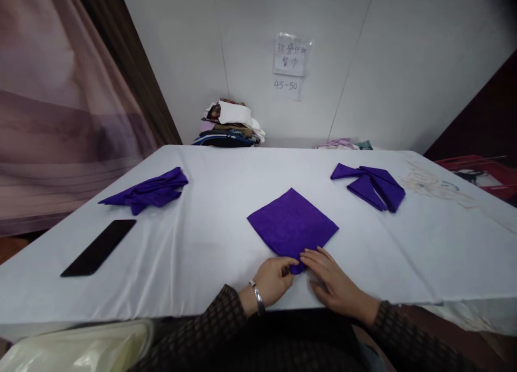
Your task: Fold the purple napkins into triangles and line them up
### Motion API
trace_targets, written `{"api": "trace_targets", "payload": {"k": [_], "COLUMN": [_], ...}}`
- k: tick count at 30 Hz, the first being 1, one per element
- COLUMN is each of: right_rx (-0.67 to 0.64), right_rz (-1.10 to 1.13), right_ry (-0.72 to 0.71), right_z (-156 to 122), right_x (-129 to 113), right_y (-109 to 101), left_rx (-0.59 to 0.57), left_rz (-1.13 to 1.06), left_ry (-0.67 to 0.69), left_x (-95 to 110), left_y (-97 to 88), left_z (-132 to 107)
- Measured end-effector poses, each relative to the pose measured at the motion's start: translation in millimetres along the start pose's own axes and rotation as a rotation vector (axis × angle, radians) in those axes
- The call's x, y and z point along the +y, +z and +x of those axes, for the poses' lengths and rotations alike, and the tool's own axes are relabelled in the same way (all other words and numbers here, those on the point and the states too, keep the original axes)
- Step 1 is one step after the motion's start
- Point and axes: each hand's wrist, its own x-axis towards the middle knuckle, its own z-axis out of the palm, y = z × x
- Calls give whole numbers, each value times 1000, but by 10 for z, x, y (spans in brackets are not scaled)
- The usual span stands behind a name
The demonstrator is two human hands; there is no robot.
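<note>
A purple cloth napkin (291, 221), folded into a diamond, lies on the white-covered table (214, 243) in front of me. Its near corner is between my hands. My left hand (271, 280) pinches that corner with thumb and forefinger; a silver bracelet is on the wrist. Resting on the near right edge of the napkin, my right hand (337, 286) has its fingers stretched out. Part of the near corner is hidden by my fingers.
A folded purple napkin (147, 191) lies at left, another (374, 186) at right. Near the left edge is a black flat slab (99, 248). Folded clothes (232, 124) are piled beyond the table's far edge. Paper signs (291, 57) hang on the wall.
</note>
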Motion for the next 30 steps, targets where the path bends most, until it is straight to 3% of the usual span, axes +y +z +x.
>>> {"api": "trace_targets", "payload": {"k": [5,8,13,17,20,24,30], "right_rx": [125,156,78,77,92,68,23], "right_rz": [-108,-128,-145,-162,-135,-48,48], "right_ry": [82,118,131,264,329,339,467], "right_z": [-98,-120,-313,-435,-484,-555,-460], "right_x": [39,185,407,583,758,928,906], "right_y": [149,139,-56,-226,-353,-515,-773], "left_rx": [-61,-66,114,66,124,193,131], "left_rz": [-180,-161,323,566,599,639,803], "left_ry": [9,36,288,374,385,413,385], "left_x": [185,263,102,-110,-147,-54,-4], "left_y": [233,262,-137,-499,-622,-635,-505], "left_z": [60,80,83,174,351,753,1402]}}
